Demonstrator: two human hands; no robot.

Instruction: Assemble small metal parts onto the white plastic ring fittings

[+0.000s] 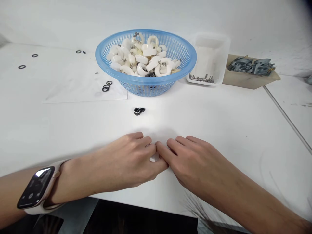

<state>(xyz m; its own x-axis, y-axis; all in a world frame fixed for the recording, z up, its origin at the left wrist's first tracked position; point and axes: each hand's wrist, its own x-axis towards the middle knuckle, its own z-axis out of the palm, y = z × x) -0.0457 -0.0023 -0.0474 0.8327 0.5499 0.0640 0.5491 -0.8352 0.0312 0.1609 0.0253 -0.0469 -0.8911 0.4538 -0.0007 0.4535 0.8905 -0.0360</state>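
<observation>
On the white tabletop [231, 123], the left hand [131, 159] pinches a smooth white piece [154, 158], mostly hidden, perhaps a plastic ring; the right hand [195, 159] curls against it, its grip unclear. Beyond lie a small black part [137, 111] and a blue basket [146, 79] of white rings [149, 52].

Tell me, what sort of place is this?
Likely a workbench for small parts, perhaps in a workshop: a blue basket heaped with white ring-shaped pieces, a white tray holding thin metal bits, and black rings lying loose nearby.
</observation>
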